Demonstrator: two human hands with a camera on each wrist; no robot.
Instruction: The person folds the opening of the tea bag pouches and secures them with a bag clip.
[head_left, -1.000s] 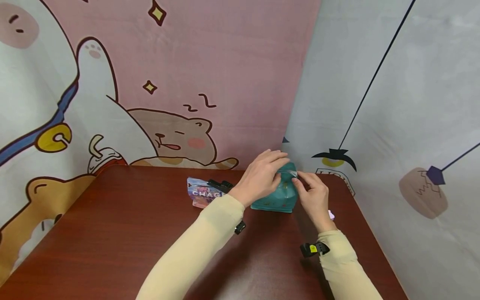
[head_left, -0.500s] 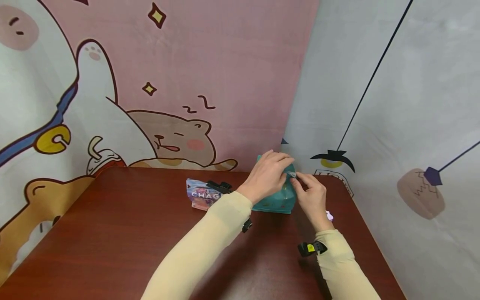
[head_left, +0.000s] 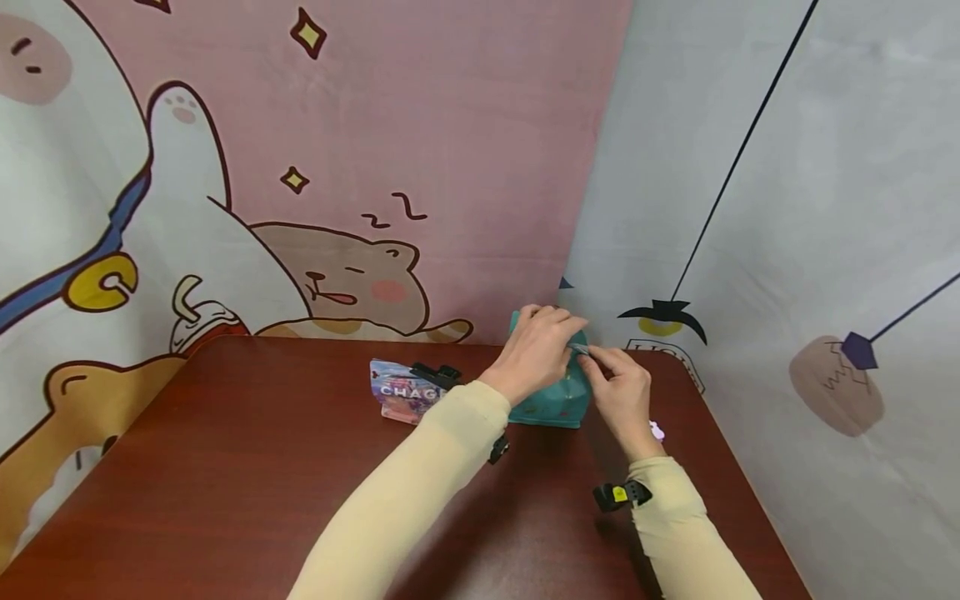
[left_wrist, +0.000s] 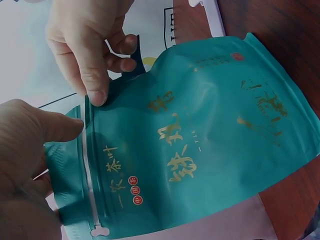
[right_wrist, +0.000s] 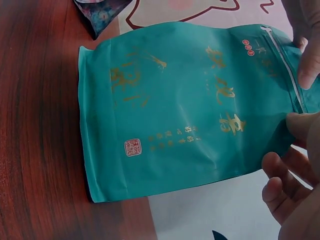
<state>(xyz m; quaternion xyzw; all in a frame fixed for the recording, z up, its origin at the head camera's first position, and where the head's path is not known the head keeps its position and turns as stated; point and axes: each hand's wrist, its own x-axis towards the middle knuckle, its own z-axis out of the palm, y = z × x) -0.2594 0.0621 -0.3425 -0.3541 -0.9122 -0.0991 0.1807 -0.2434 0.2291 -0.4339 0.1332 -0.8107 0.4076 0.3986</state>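
A teal tea pouch with gold lettering stands at the back of the table. Across its top runs a pale zip strip, seen in the left wrist view. My left hand grips the pouch's top edge, thumb in front beside the strip and fingers mostly hidden behind. At the right-hand end of the strip, my right hand pinches the pouch's top corner between thumb and forefinger. Its other fingers curl loosely beside the pouch. In the head view, the left hand covers much of the pouch's top.
Left of the teal pouch stands a smaller colourful pouch with a black clip across its top. A small pale lilac item lies beyond my right wrist. A printed cloth hangs right behind the table.
My left hand has shifted a little right along the pouch's top, closer to the right hand. Less of the silvery flap at the top corner shows. The right hand keeps its pinch there.
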